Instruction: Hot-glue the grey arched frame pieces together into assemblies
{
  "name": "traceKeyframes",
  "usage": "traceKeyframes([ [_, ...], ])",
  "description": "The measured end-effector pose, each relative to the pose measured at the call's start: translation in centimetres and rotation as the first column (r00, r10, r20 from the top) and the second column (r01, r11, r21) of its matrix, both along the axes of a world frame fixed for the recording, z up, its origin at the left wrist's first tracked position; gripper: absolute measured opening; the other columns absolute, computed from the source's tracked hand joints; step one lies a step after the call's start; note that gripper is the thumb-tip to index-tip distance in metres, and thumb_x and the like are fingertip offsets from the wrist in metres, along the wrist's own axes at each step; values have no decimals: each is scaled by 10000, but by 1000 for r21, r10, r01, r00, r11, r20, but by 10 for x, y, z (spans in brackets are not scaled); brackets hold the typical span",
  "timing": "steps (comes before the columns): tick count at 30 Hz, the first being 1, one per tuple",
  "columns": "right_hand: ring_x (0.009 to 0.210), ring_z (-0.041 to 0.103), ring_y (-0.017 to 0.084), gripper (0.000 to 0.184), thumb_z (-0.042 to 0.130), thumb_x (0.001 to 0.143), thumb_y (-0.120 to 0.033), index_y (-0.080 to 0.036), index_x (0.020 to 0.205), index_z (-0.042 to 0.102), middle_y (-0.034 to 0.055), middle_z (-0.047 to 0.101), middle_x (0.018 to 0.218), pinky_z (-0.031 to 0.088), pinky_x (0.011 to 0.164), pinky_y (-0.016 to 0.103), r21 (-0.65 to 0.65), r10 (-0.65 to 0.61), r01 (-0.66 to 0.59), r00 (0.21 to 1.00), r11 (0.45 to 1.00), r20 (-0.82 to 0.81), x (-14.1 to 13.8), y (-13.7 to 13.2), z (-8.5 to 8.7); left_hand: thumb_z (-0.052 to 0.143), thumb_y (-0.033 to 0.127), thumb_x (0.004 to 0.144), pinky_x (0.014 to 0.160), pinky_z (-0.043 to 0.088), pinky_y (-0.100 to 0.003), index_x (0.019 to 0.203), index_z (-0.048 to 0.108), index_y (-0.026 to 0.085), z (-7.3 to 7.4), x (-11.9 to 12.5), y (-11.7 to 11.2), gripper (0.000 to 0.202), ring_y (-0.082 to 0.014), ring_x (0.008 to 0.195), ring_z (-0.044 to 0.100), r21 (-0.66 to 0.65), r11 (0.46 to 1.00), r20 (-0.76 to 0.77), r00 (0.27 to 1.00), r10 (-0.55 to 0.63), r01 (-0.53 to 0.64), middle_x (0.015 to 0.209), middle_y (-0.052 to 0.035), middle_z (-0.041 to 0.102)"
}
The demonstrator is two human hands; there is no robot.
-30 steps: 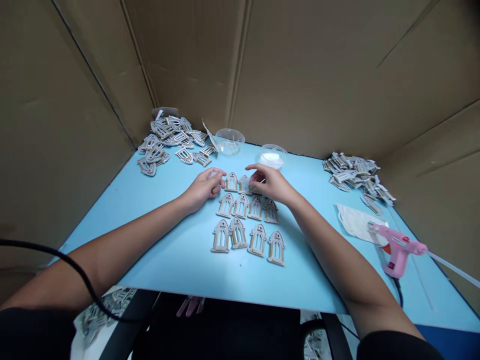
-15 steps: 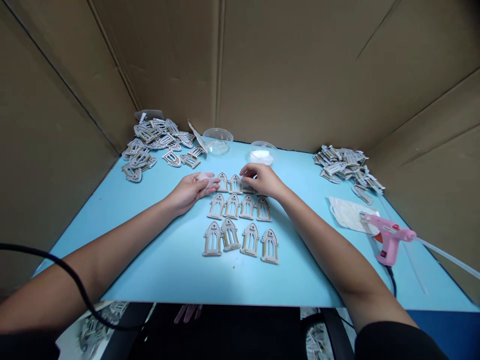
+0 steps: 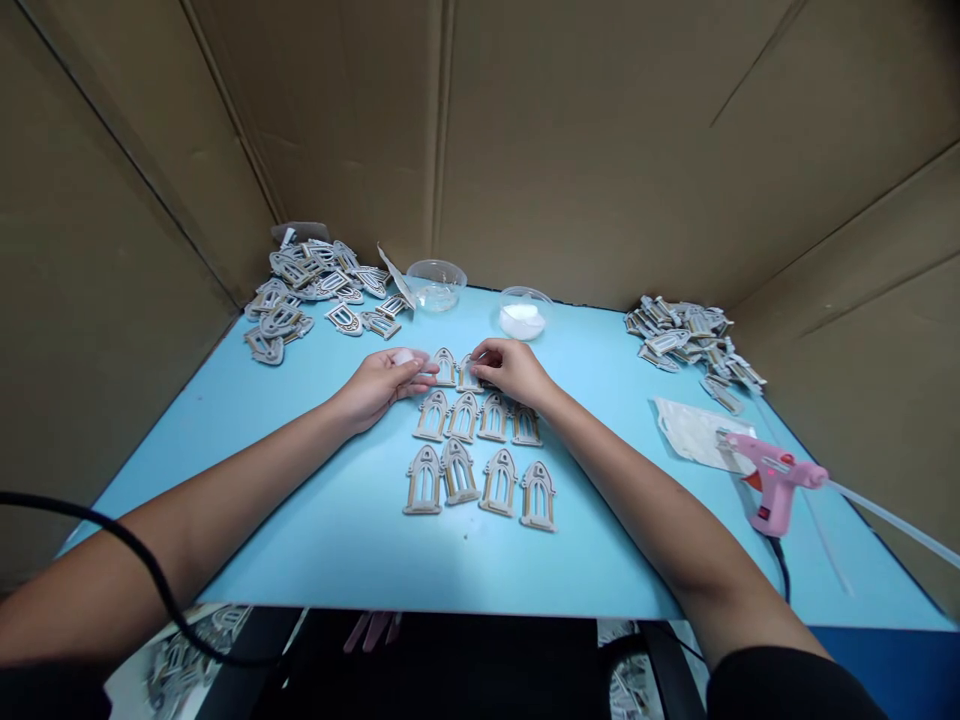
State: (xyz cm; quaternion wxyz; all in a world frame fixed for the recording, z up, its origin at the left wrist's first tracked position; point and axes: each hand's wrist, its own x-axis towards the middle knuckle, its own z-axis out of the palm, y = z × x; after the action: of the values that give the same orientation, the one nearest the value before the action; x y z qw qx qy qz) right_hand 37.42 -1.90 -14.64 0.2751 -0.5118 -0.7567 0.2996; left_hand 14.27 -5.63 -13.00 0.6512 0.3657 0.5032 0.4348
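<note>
Rows of small grey arched window-frame cutouts (image 3: 480, 475) lie in the middle of the light blue table (image 3: 315, 500). My left hand (image 3: 382, 385) rests left of the back row, fingers curled round small pale pieces (image 3: 403, 355). My right hand (image 3: 506, 368) is over the back row, fingertips pinched on a cutout (image 3: 471, 374) there. The two hands lie close together, a cutout (image 3: 445, 366) between them.
Heaps of the same cutouts lie at the back left (image 3: 307, 285) and back right (image 3: 694, 335). Two clear bowls (image 3: 436, 282) (image 3: 523, 313) stand behind my hands. A pink glue gun (image 3: 772, 480) and a plastic bag (image 3: 694, 430) lie on the right. Cardboard walls enclose the table.
My right hand has slid a little left along the back row toward my left hand. The left hand has barely moved. The view shifted slightly.
</note>
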Motion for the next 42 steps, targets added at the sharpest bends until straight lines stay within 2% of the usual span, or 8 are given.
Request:
traceKeyframes([
  [10,809,596,175,91,745,884,-159,-181,954,798,67,660,950,441,787,309,104,40,-63,977,993,210,-1,-5,4,678,127,952,570,578,-133,910,685,99,-6,-2,2,51,-82,668,731,52,998,-42,998,-41,43,926,-91,802],
  [14,791,597,174,117,692,939,-211,-184,888,794,67,677,914,434,773,312,114,80,-107,971,988,225,-2,-10,10,827,237,845,503,540,-137,886,694,104,-12,-3,1,192,-72,581,680,108,990,-80,993,-83,92,877,-70,797],
  [18,809,633,178,229,648,973,-381,-180,933,750,46,720,885,477,754,309,34,127,-125,989,992,-74,-14,-17,13,942,410,698,437,493,-161,844,711,109,-15,-3,-4,407,-71,485,612,159,972,-132,980,-152,172,779,-60,782],
  [22,795,671,171,221,759,830,-321,-188,1001,716,22,725,847,536,736,301,-89,163,-203,930,975,-329,-24,-22,12,969,479,631,406,472,-191,832,730,113,-14,0,-9,481,-86,452,580,179,954,-169,962,-213,243,695,-50,755],
  [26,694,668,156,304,724,819,-265,-196,1115,706,4,709,797,550,670,297,-136,107,-165,929,977,-353,-10,-19,20,945,463,677,410,478,-192,827,728,117,-13,1,-10,434,-82,466,584,164,960,-165,965,-202,229,758,-63,775],
  [29,681,670,168,259,703,836,-271,-185,1078,732,26,728,799,540,638,301,-128,17,-47,974,991,-227,14,-13,23,898,399,760,433,476,-166,872,724,116,-13,1,-6,350,-71,527,612,125,976,-139,977,-160,178,879,-88,797],
  [33,746,686,187,220,705,835,-264,-184,1027,778,44,755,817,530,696,312,-52,-101,97,992,994,-80,40,-4,12,815,276,847,457,460,-125,943,699,118,-12,-2,-1,219,-69,627,660,62,992,-96,990,-105,111,988,-106,797],
  [42,763,693,182,190,731,850,-241,-187,1019,799,47,783,845,537,749,314,-3,-90,90,995,996,-30,39,2,-5,789,201,853,424,414,-132,968,707,113,-8,-3,0,166,-75,602,645,35,995,-78,993,-91,94,952,-107,794],
])
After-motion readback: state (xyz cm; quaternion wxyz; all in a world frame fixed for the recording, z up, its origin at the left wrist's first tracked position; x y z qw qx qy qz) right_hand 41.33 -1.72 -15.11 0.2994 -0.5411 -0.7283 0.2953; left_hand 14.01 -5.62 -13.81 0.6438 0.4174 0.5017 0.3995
